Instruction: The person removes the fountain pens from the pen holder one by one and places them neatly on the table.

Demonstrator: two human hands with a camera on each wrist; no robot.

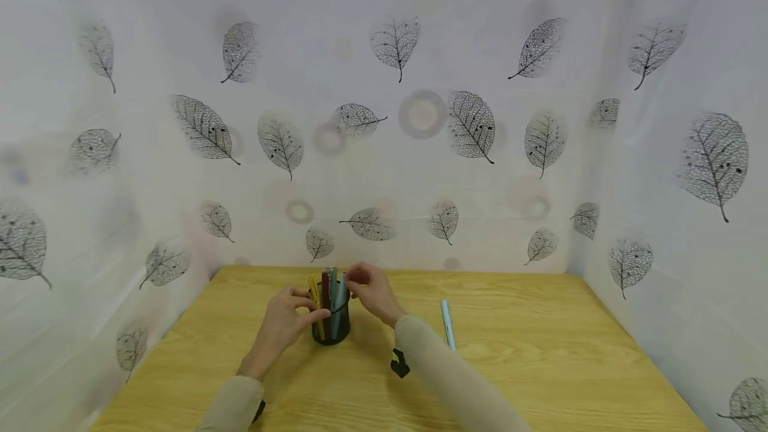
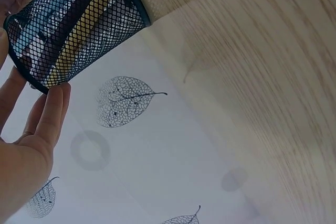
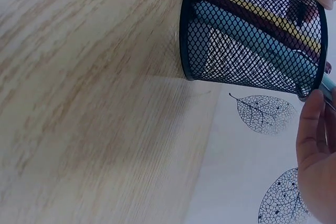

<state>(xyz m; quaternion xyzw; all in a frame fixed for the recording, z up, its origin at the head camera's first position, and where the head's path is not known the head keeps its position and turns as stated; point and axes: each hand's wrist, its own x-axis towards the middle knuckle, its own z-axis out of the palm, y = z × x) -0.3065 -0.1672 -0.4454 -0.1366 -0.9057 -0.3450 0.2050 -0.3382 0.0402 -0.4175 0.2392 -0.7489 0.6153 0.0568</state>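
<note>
A black mesh pen holder [image 1: 333,337] stands upright on the table, holding several pens. Among them are a yellow pen [image 1: 313,284], a dark red pen [image 1: 326,291] and a light blue pen [image 1: 341,297]. My left hand [image 1: 283,323] grips the holder's rim from the left, thumb in front and fingers behind. From the right, my right hand [image 1: 373,292] pinches the light blue pen's upper end just above the rim. In the right wrist view that pen's lower part slants down inside the mesh [image 3: 252,35], and the right fingertips [image 3: 314,103] are right at the rim.
Another light blue pen [image 1: 447,324] lies on the wooden table [image 1: 528,352], right of the holder; the right sleeve [image 1: 444,365] passes close to its near end. White leaf-printed sheeting [image 1: 408,172] surrounds the table at the back and sides.
</note>
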